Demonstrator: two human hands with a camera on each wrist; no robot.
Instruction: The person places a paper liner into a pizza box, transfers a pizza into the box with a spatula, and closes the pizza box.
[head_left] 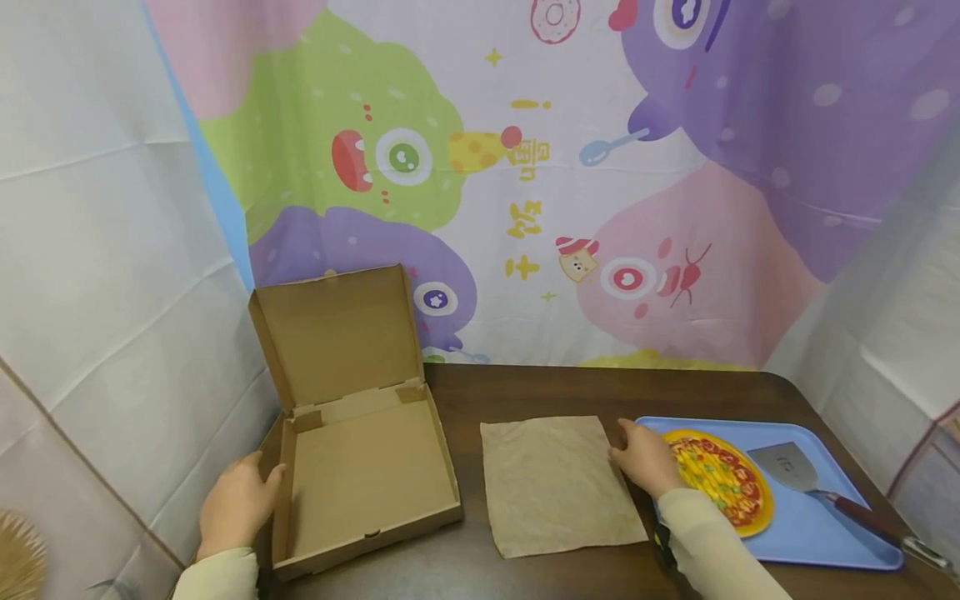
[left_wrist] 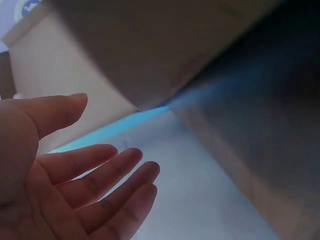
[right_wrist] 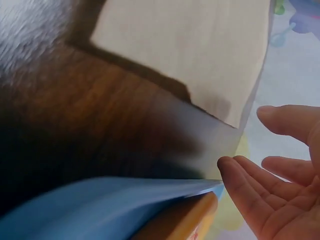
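On the left of the table stands a cardboard pizza box [head_left: 375,475] with its lid [head_left: 337,337] raised against the backdrop. My left hand [head_left: 238,504] is beside the box's left wall, holding nothing, its fingers [left_wrist: 107,180] loosely spread in the left wrist view. A sheet of brown paper [head_left: 558,487] lies flat to the right of the box. My right hand [head_left: 647,458] hovers between the paper's right edge and the blue tray [head_left: 810,533], its fingers [right_wrist: 245,185] relaxed around nothing. A pizza [head_left: 723,483] with yellow and red topping lies on the tray, partly behind the right sleeve.
A pizza server [head_left: 787,467] with a dark red handle [head_left: 862,512] lies on the tray, its end reaching past the tray's rim. Behind the brown table [head_left: 525,387] hangs a cartoon-printed cloth [head_left: 487,317]. White cloth [head_left: 97,275] hangs at the left.
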